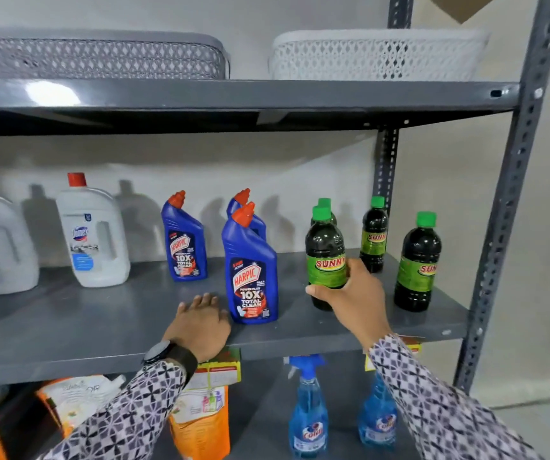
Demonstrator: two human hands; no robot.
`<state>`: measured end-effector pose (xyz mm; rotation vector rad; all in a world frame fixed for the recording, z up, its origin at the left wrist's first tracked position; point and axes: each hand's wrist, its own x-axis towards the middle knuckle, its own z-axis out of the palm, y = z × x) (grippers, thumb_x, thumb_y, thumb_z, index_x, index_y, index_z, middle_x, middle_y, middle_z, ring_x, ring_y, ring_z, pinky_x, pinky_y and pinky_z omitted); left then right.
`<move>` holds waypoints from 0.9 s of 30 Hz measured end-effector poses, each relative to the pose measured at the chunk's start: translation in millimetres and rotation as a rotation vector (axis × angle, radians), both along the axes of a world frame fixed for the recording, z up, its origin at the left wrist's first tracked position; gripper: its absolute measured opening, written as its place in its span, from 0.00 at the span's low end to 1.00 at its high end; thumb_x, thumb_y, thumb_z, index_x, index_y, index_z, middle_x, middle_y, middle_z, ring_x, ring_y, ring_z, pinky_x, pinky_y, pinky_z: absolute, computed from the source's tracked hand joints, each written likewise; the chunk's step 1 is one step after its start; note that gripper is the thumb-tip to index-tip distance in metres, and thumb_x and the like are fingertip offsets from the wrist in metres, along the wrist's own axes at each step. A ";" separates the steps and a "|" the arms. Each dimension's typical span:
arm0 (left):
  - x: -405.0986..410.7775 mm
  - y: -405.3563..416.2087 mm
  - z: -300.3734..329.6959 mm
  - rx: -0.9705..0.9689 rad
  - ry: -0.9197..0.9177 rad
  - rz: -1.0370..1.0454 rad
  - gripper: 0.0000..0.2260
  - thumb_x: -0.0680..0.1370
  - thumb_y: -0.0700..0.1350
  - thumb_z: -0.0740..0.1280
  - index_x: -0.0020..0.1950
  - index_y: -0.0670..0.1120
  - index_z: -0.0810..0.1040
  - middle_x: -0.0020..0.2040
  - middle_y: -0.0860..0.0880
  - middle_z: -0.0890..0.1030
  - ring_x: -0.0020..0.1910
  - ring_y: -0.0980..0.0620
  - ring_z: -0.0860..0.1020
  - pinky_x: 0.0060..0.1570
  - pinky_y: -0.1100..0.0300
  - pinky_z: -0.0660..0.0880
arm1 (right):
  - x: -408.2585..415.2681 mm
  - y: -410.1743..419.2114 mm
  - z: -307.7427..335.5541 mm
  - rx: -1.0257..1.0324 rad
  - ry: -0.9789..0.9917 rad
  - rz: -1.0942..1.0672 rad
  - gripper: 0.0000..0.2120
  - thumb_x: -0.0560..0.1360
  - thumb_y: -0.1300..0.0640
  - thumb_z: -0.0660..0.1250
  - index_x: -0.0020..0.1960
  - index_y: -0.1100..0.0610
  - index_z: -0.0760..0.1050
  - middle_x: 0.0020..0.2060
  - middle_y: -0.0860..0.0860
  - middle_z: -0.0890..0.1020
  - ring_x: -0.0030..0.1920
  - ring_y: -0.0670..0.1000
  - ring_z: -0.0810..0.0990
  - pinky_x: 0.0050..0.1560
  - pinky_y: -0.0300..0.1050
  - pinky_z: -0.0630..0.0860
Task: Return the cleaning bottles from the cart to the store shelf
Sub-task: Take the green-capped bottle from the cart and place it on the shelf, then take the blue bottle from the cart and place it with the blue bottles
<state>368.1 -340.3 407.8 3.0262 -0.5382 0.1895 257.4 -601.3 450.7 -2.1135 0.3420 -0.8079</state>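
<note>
My right hand (353, 295) grips the lower part of a dark Sunny bottle (325, 250) with a green cap, standing upright on the grey middle shelf (101, 323). Three more Sunny bottles stand behind and to its right, the nearest at the shelf's right end (417, 263). My left hand (200, 322) lies flat, palm down, on the shelf just left of a blue Harpic bottle (252, 270). Two more Harpic bottles (184, 239) stand further back. White Domex jugs (92, 234) are at the left. The cart is out of view.
Grey basket (101, 56) and white basket (376, 56) sit on the top shelf. Below, blue spray bottles (308, 410) and orange pouches (200, 423) fill the lower shelf. A perforated steel upright (512, 194) bounds the right side, with a wall beyond.
</note>
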 end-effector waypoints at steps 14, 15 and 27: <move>-27.0 -1.9 13.9 -0.384 -0.010 0.075 0.25 0.85 0.51 0.53 0.82 0.47 0.59 0.84 0.44 0.61 0.83 0.42 0.60 0.81 0.46 0.58 | 6.1 -6.1 -15.8 0.057 0.046 0.056 0.43 0.65 0.45 0.84 0.73 0.54 0.68 0.65 0.52 0.81 0.67 0.57 0.79 0.63 0.51 0.76; -38.0 0.0 14.2 -0.498 -0.076 0.077 0.25 0.85 0.50 0.55 0.82 0.47 0.59 0.84 0.44 0.61 0.83 0.42 0.60 0.81 0.47 0.59 | -2.0 -3.4 -16.6 0.026 0.034 0.045 0.47 0.67 0.45 0.82 0.77 0.54 0.64 0.71 0.54 0.76 0.72 0.57 0.75 0.67 0.53 0.74; -191.2 141.7 -109.1 -0.848 -0.417 0.304 0.29 0.80 0.49 0.63 0.81 0.49 0.64 0.82 0.53 0.64 0.83 0.57 0.58 0.74 0.65 0.63 | -40.7 187.4 -115.9 -0.718 -0.265 0.630 0.33 0.76 0.50 0.72 0.78 0.56 0.67 0.76 0.58 0.71 0.78 0.61 0.69 0.78 0.56 0.68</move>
